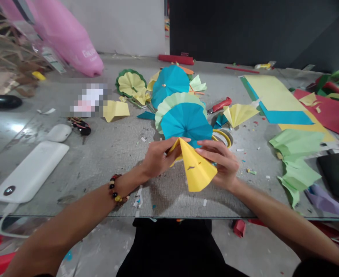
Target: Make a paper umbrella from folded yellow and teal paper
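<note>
Between my two hands is a folded yellow paper [199,173], shaped like a cone with its point up and small slits in its face. The fingers of my left hand [160,156] are closed on its left side near the tip. On its right edge, my right hand [222,161] grips it with bent fingers. Just beyond my hands lies a blue pleated paper fan [186,123] over a pale green scalloped one [160,113]. Another blue pleated disc [172,84] sits behind them. Fingertips of both hands are close to the front blue fan.
A red cutter [221,104], a tape roll [229,138] and a pleated yellow piece [240,114] lie right of the fans. Coloured sheets [284,96] and crumpled green paper [299,169] are farther right. A white power bank [30,173] rests at left.
</note>
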### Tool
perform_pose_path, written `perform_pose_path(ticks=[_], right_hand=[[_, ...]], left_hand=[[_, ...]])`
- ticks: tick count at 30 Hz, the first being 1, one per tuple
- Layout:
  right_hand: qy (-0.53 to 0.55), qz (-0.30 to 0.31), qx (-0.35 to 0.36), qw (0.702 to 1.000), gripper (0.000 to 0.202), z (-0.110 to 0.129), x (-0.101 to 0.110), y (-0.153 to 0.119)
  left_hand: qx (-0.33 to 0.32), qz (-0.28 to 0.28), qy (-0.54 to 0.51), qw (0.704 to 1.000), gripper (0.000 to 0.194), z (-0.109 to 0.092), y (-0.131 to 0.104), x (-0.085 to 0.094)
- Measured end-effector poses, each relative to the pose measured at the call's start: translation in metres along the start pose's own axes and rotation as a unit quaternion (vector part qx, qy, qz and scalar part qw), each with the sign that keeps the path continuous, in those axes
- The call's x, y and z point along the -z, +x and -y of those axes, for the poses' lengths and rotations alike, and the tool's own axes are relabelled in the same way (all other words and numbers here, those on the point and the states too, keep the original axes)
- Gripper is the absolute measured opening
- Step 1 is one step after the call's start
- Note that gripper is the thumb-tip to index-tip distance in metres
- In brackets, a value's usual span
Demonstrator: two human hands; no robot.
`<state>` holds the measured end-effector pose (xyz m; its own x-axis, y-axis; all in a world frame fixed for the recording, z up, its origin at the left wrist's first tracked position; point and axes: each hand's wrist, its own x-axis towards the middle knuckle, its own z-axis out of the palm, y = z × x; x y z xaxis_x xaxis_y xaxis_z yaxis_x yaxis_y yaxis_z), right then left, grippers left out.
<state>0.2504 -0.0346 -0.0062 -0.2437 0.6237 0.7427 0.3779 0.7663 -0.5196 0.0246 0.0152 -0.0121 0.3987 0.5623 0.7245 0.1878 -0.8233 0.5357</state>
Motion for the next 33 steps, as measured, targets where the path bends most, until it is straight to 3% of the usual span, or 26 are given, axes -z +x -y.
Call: perform_pose_path(ticks=[7, 13, 17, 20, 22, 24, 27, 29, 33], right_hand=[[-0.032, 0.009, 0.047, 0.998, 0.039, 0.009, 0.005, -0.001], [0.024, 0.003, -0.052, 0.998, 0.022, 0.003, 0.005, -0.005], [0.071, -0.007, -0.201, 0.977, 0.045, -0.006, -0.003, -0.003], [0.134, 0.012, -0.278, 0.951, 0.043, -0.011, -0.009, 0.002], [0.184, -0.007, -0.316, 0.931, 0.033, -0.012, -0.011, 0.004], [0.229, -0.032, -0.333, 0.914, 0.029, -0.01, -0.01, 0.006], [0.256, -0.024, -0.315, 0.914, 0.079, -0.001, -0.009, 0.01], [0.246, -0.022, -0.303, 0.921, 0.092, 0.003, -0.007, 0.012], [0.171, -0.086, -0.296, 0.936, 0.069, 0.002, -0.004, 0.014]], left_hand=[[0.016, 0.037, -0.055, 0.998, 0.034, -0.007, -0.003, 0.003], [0.105, 0.015, -0.053, 0.993, 0.028, -0.019, -0.001, 0.002], [0.124, -0.051, -0.098, 0.986, 0.025, -0.014, -0.001, -0.005], [0.142, -0.085, -0.102, 0.981, 0.039, -0.012, -0.003, -0.009], [0.149, -0.093, -0.088, 0.98, 0.036, -0.012, -0.005, -0.01], [0.147, -0.114, -0.069, 0.98, 0.028, -0.013, -0.005, -0.009], [0.11, -0.121, -0.018, 0.986, 0.011, -0.013, -0.003, -0.005], [0.096, -0.098, 0.008, 0.991, 0.013, -0.013, -0.002, -0.002], [0.068, -0.029, 0.005, 0.997, 0.027, -0.015, 0.0, -0.001]])
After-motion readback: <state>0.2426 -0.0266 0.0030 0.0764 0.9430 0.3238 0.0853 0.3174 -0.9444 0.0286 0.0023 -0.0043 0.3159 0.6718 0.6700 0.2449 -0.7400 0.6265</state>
